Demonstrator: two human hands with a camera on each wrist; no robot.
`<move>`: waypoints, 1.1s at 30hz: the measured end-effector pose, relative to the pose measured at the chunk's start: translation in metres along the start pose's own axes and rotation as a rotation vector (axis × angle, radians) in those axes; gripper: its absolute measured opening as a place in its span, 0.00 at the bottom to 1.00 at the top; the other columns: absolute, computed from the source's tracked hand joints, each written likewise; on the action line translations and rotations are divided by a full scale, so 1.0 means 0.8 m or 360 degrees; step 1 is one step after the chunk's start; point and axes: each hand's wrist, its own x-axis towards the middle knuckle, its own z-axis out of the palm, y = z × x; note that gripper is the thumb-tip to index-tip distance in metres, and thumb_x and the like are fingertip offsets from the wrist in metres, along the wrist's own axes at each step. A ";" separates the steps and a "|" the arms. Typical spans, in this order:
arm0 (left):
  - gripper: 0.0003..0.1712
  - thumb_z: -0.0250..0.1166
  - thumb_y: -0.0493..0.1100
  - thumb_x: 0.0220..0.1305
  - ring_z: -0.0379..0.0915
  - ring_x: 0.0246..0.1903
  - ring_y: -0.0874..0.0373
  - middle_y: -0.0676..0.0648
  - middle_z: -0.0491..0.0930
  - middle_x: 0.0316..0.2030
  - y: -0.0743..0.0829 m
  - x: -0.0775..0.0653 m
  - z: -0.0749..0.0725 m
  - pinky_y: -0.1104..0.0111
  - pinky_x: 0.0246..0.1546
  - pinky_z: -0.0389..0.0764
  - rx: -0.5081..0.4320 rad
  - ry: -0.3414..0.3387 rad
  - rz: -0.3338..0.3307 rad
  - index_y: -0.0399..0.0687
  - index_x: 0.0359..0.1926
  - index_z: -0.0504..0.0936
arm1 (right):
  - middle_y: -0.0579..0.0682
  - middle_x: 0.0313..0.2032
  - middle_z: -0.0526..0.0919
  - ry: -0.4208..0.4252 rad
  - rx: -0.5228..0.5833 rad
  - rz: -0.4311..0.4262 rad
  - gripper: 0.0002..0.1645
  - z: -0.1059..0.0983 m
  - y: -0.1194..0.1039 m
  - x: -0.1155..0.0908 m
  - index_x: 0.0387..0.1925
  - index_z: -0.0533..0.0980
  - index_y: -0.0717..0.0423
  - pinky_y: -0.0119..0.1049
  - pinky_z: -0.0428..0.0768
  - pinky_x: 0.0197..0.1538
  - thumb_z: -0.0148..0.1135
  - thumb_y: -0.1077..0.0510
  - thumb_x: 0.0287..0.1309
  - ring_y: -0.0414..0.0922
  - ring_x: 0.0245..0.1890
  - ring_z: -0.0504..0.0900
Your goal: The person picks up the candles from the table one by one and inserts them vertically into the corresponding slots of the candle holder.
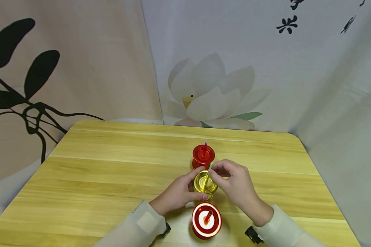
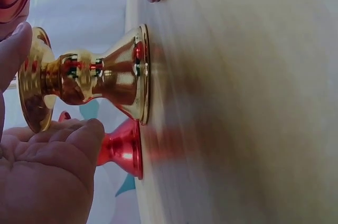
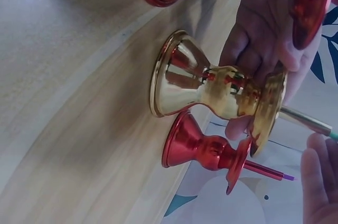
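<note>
Left fingers (image 1: 199,197): hold gold candlestick (image 1: 205,183)
Right fingers (image 1: 217,177): pinch green tip (image 1: 211,165)
Far candlestick (image 1: 203,155): at gold's twelve o'clock
Near candlestick (image 1: 206,221): at six

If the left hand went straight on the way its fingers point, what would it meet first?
The gold candlestick, standing between thumb and fingers of the left hand. The right hand appears to come next beyond it, though how their heights compare is hard to judge.
</note>
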 end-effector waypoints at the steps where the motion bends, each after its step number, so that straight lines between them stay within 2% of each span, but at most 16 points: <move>1: 0.51 0.75 0.46 0.59 0.75 0.58 0.59 0.50 0.77 0.62 0.000 0.000 0.000 0.58 0.65 0.73 0.0003 0.0009 -0.0001 0.49 0.78 0.58 | 0.42 0.29 0.85 -0.0004 -0.0002 -0.0002 0.08 0.000 0.001 0.000 0.30 0.83 0.54 0.32 0.86 0.33 0.72 0.69 0.51 0.37 0.28 0.84; 10: 0.53 0.75 0.46 0.60 0.68 0.66 0.56 0.47 0.68 0.70 0.001 -0.006 0.003 0.56 0.69 0.66 -0.0067 0.0057 0.0020 0.46 0.78 0.55 | 0.40 0.31 0.86 -0.0037 -0.0007 0.0031 0.09 -0.005 0.001 -0.003 0.32 0.84 0.51 0.34 0.87 0.34 0.74 0.67 0.52 0.37 0.30 0.85; 16: 0.54 0.75 0.44 0.61 0.57 0.72 0.54 0.46 0.57 0.76 -0.003 -0.013 0.002 0.58 0.71 0.61 -0.0184 0.0049 0.0033 0.44 0.79 0.52 | 0.40 0.31 0.86 -0.0025 -0.0010 -0.0001 0.10 -0.007 0.003 -0.006 0.31 0.84 0.51 0.33 0.86 0.34 0.74 0.68 0.51 0.37 0.29 0.85; 20: 0.54 0.74 0.43 0.61 0.55 0.73 0.54 0.44 0.53 0.77 -0.006 -0.020 -0.001 0.60 0.71 0.61 -0.0243 0.0040 0.0065 0.43 0.79 0.51 | 0.40 0.31 0.86 -0.0051 -0.0006 0.0010 0.09 -0.008 0.002 -0.008 0.31 0.84 0.51 0.33 0.87 0.34 0.75 0.67 0.52 0.37 0.30 0.86; 28: 0.51 0.74 0.42 0.61 0.53 0.74 0.55 0.45 0.56 0.76 -0.006 -0.037 -0.004 0.61 0.72 0.58 -0.0250 0.0059 0.0105 0.49 0.79 0.54 | 0.40 0.32 0.86 -0.0100 -0.0049 0.0092 0.09 -0.016 0.004 -0.017 0.31 0.84 0.51 0.33 0.86 0.36 0.75 0.67 0.52 0.37 0.31 0.85; 33: 0.54 0.75 0.46 0.59 0.53 0.74 0.57 0.49 0.56 0.76 -0.002 -0.052 -0.004 0.64 0.71 0.58 -0.0255 0.0069 0.0081 0.49 0.79 0.53 | 0.40 0.30 0.86 -0.0104 -0.0076 0.0089 0.09 -0.022 0.008 -0.026 0.31 0.84 0.52 0.30 0.85 0.34 0.74 0.68 0.51 0.34 0.29 0.84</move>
